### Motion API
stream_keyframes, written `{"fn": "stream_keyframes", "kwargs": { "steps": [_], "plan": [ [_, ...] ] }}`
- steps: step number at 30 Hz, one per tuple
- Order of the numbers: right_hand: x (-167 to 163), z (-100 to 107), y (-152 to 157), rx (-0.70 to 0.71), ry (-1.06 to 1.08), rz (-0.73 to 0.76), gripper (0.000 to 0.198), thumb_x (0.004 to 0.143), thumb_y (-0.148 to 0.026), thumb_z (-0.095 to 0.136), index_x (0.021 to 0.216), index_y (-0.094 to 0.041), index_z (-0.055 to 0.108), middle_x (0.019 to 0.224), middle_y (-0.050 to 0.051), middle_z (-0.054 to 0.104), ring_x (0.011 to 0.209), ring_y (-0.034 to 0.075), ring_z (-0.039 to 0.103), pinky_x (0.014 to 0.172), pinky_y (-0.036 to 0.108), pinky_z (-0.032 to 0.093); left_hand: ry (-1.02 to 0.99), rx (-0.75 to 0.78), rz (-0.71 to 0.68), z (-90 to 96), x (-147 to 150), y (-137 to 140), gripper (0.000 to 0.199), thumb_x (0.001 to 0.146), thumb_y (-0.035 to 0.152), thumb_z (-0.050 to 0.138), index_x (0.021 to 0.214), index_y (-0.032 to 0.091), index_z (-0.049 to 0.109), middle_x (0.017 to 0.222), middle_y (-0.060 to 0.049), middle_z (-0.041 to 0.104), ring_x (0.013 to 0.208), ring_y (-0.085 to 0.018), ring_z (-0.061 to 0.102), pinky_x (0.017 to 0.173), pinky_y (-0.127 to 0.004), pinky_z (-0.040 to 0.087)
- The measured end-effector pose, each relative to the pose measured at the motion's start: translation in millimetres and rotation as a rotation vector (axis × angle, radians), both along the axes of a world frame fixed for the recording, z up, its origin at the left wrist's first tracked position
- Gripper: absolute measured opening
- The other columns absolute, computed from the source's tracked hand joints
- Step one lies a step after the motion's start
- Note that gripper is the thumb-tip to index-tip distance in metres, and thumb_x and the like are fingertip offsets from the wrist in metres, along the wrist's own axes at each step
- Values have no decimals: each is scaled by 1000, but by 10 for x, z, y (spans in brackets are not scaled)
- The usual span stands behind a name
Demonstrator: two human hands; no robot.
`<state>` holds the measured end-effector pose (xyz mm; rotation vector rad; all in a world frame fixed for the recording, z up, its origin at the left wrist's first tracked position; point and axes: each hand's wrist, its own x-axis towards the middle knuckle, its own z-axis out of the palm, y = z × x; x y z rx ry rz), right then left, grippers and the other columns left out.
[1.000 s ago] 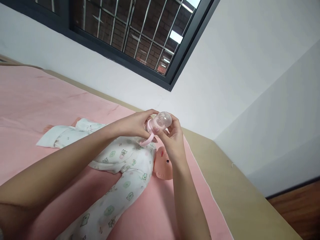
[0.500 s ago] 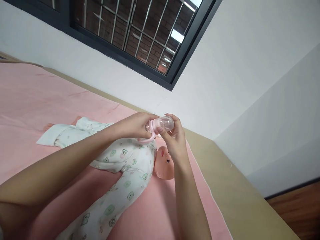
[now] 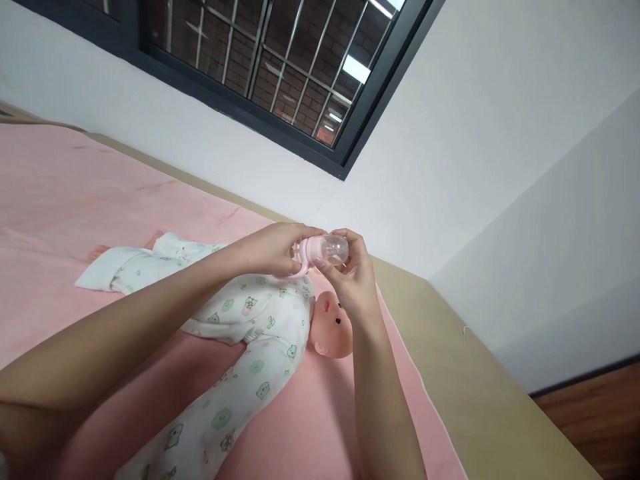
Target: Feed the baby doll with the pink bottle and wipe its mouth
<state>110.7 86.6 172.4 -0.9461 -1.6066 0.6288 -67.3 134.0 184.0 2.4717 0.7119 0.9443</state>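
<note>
A small baby bottle (image 3: 316, 249) with a pink collar, pink handle and clear dome cap lies sideways between my two hands, above the doll's chest. My left hand (image 3: 280, 245) is closed round its left end and the handle. On the right end, the thumb and fingers of my right hand (image 3: 353, 270) grip the bottle near the clear cap. Beneath lies a baby doll (image 3: 260, 313) on its back in white clothes printed with green bears. Its head points right, partly hidden behind my right wrist.
A pink sheet (image 3: 75, 193) covers most of the tan table (image 3: 450, 353), whose bare edge shows at right. Behind stands a white wall (image 3: 400, 167) with a dark-framed, barred window (image 3: 280, 80). Brown wood (image 3: 595, 407) shows at lower right.
The bottle has turned slightly in my hands, and its handle has swung up nearer my left fingers. My left fingers reach further over the collar. The doll lies as before.
</note>
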Motion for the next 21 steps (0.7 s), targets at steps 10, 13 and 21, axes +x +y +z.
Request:
{"fn": "stream_keyframes", "kwargs": {
  "steps": [10, 13, 21],
  "plan": [
    [56, 5, 24, -5, -37, 10, 49, 68, -35, 82, 107, -27, 54, 112, 2, 62, 101, 17, 62, 91, 36, 53, 19, 55, 16, -12, 17, 13, 51, 66, 11, 55, 115, 21, 66, 100, -2, 71, 88, -19, 63, 69, -26, 42],
    [72, 4, 24, -9, -54, 15, 48, 68, -34, 82, 107, -27, 55, 113, 2, 62, 100, 17, 62, 91, 36, 53, 11, 37, 8, -16, 18, 17, 47, 65, 11, 55, 110, 22, 68, 102, -2, 71, 89, -20, 63, 70, -26, 42],
    [127, 0, 32, -7, -106, 18, 48, 69, -36, 81, 108, -28, 55, 113, 1, 62, 97, 16, 62, 87, 35, 53, 30, 48, -19, -25, 11, 47, 45, 64, 11, 53, 106, 21, 67, 100, -3, 71, 88, -20, 63, 70, -27, 43]
  ]
}}
